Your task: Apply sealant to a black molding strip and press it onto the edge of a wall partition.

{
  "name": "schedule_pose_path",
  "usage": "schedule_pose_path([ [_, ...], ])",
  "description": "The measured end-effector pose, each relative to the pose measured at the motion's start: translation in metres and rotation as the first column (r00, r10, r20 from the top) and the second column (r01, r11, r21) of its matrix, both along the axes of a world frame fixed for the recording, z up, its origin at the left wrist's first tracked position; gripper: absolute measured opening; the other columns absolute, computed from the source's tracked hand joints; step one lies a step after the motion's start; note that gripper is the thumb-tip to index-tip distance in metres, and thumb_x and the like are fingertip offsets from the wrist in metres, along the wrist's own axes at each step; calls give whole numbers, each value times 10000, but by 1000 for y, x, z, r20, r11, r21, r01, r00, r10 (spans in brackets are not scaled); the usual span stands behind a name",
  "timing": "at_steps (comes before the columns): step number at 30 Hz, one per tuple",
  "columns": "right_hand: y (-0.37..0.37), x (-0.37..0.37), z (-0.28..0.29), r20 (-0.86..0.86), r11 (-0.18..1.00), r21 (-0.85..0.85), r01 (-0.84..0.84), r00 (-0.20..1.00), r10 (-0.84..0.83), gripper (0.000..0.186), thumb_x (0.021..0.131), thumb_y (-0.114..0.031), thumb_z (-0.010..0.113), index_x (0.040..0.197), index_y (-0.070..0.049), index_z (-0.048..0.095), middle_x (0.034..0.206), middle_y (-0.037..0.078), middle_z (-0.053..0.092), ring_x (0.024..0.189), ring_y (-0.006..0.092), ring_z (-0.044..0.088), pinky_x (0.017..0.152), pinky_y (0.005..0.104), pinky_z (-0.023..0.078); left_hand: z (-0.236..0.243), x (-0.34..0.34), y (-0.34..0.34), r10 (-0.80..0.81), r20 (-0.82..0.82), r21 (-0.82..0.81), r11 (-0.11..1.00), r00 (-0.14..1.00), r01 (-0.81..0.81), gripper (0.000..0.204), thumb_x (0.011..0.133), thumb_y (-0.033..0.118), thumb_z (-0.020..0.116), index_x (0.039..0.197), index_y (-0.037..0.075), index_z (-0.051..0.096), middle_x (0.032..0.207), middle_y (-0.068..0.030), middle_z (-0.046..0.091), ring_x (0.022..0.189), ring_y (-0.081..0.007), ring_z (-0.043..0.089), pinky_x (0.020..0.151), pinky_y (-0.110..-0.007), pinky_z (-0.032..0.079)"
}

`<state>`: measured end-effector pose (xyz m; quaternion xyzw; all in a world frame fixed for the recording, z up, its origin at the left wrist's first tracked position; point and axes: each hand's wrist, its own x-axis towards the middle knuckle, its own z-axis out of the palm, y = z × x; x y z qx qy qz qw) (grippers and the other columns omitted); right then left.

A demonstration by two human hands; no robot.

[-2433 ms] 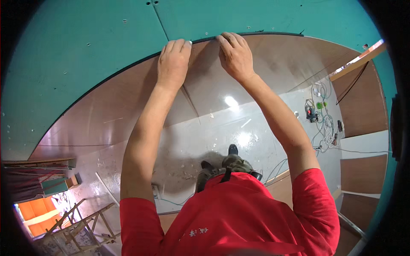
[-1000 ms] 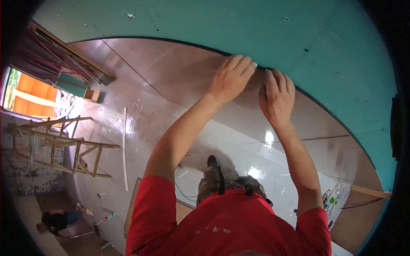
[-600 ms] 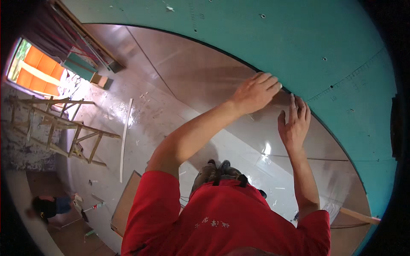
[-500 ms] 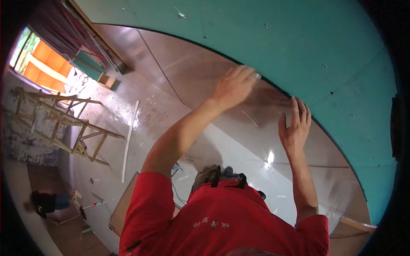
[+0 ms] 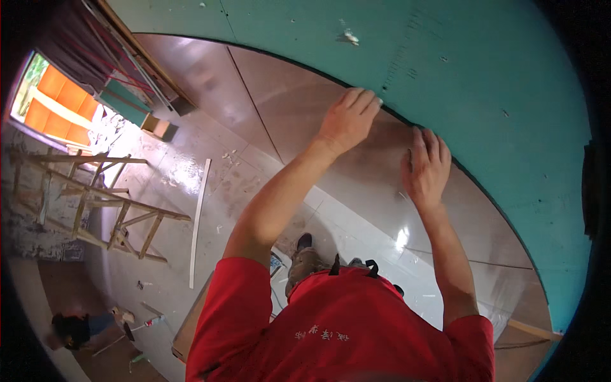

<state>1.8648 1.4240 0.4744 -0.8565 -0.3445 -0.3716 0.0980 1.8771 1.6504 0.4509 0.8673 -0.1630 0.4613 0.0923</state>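
Glossy brown panels [image 5: 289, 105] lie against the green board [image 5: 407, 63], their upper edge running along a dark curved line. My left hand [image 5: 349, 119] rests on the panel at this edge, fingers together and slightly bent, its thumb hidden. To the right, my right hand [image 5: 428, 167] lies against the same panel, fingers stretched up to the edge and thumb apart. Neither hand is seen wrapped round anything. A dark vertical seam divides the panel surface left of my left hand.
Wooden trestles [image 5: 121, 210] stand at left on the glossy floor. A long white strip [image 5: 200, 223] lies nearby. Another person [image 5: 83, 330] is low at the lower left, beside a tube [image 5: 154, 320]. A brown board [image 5: 191, 318] is by my left side, and bright orange panels [image 5: 60, 105] show beyond an opening.
Both hands remain at the panel's upper edge; in the picture, the right has shifted slightly left and up. The view has shifted, and my foot now shows below.
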Motion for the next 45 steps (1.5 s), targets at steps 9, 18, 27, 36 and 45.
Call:
schedule_pose_path([
  [9, 2, -2, 5, -77, 982, -161, 104, 990, -117, 467, 842, -87, 631, 1295, 4, 561, 1256, 204, 576, 1154, 391, 539, 970, 481, 447, 6, 6, 34, -207, -30, -108, 973, 978, 203, 296, 811, 108, 597, 1090, 32, 661, 1133, -98, 637, 1122, -268, 567, 1005, -396, 461],
  [18, -9, -16, 0, -66, 977, -112, 181, 980, -189, 439, 878, -70, 617, 1305, 13, 564, 1263, 221, 581, 1162, 417, 539, 1004, 489, 439, 2, 9, 270, 522, -182, -100, 833, 833, -544, 413, 872, 68, 531, 1272, -31, 566, 1324, -158, 561, 1210, -324, 524, 1048, -442, 405],
  [27, -15, -14, -17, -20, 930, -152, 335, 940, -342, 441, 904, -101, 601, 1334, -14, 558, 1330, 207, 561, 1229, 395, 522, 1036, 497, 435, -8, 10, 300, 450, -226, -4, 887, 864, -462, 491, 878, -2, 499, 1368, -23, 494, 1404, -172, 517, 1279, -350, 496, 1087, -444, 411],
  [36, -14, -19, -9, -81, 943, -155, 294, 948, -308, 494, 903, -105, 602, 1380, -19, 509, 1386, 200, 522, 1271, 395, 495, 1069, 490, 414, -25, -3, 283, 356, -170, -217, 896, 919, -388, 538, 832, 1, 551, 1366, 57, 517, 1393, -147, 523, 1260, -345, 505, 1064, -433, 424],
  [45, -16, -10, -24, -18, 944, -89, 318, 947, -320, 463, 913, -102, 596, 1363, -23, 518, 1355, 180, 535, 1256, 381, 491, 1047, 513, 416, -9, 22, 197, 47, -16, -133, 990, 999, -49, 309, 833, 58, 628, 1141, 39, 633, 1167, -108, 598, 1136, -303, 558, 992, -409, 470],
])
